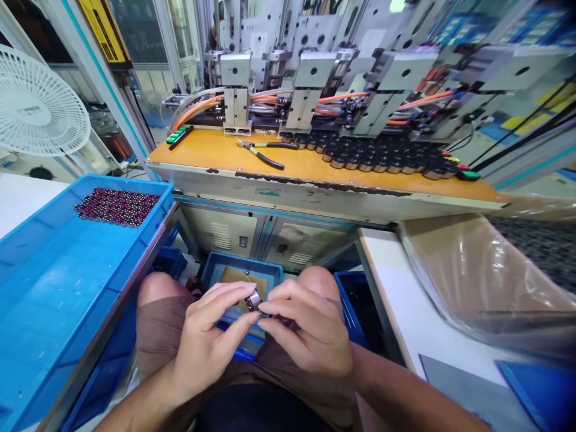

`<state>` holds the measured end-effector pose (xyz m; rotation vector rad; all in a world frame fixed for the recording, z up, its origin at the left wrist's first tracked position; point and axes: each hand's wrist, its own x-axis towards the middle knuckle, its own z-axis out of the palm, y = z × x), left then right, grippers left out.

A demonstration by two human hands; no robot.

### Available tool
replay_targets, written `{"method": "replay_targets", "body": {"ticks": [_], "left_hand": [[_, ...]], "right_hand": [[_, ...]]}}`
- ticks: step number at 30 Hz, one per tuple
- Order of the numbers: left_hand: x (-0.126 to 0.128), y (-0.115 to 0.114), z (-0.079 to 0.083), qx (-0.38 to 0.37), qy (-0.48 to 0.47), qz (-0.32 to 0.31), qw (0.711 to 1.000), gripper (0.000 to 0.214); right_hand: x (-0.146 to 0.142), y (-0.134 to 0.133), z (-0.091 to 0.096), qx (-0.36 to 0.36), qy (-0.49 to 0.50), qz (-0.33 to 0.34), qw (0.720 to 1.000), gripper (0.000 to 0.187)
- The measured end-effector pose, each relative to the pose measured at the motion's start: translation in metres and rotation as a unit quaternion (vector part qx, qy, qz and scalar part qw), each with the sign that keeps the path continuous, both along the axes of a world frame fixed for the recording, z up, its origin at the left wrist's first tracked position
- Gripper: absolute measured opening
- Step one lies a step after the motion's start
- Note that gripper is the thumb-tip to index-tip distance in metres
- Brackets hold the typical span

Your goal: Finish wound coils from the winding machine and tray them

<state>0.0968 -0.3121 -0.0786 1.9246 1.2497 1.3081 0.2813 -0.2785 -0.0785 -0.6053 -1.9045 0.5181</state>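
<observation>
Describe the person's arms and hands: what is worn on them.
Both the left hand and right hand are bare: no gloves, and no rings show. The left forearm and right forearm are bare too, with no sleeves, watch or bands in view.

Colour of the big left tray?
The tray is blue; head view shows it best.

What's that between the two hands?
A small shiny round part, pinched between the fingertips of the left hand and right hand. The head view shows it.

Bright even light, warped blurry edges.
</observation>
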Motion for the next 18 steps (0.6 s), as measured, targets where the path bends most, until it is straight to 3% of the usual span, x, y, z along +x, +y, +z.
{"method": "replay_targets", "body": {"ticks": [4,9,14,16,18], "left_hand": [[0.0,-0.001,0.001,-0.055,-0.059,-0.008,0.997,0.036],[0.003,0.002,0.005,-0.175,-0.188,-0.054,0.965,0.024],[0.001,0.004,0.009,-0.14,-0.169,-0.045,0.974,0.017],[-0.004,0.004,0.011,-0.098,-0.121,-0.034,0.987,0.019],[-0.009,0.004,0.014,-0.055,-0.051,-0.029,0.997,0.02]], "right_hand": [[0.0,0.001,0.001,-0.053,0.046,0.015,0.997,0.008],[-0.003,-0.001,0.002,-0.092,0.081,0.021,0.992,0.011],[0.012,0.001,-0.001,-0.15,0.059,-0.004,0.987,0.011],[0.024,0.004,-0.001,-0.172,0.022,-0.047,0.984,0.017],[0.036,0.006,0.003,-0.132,-0.025,-0.108,0.985,0.015]]}}
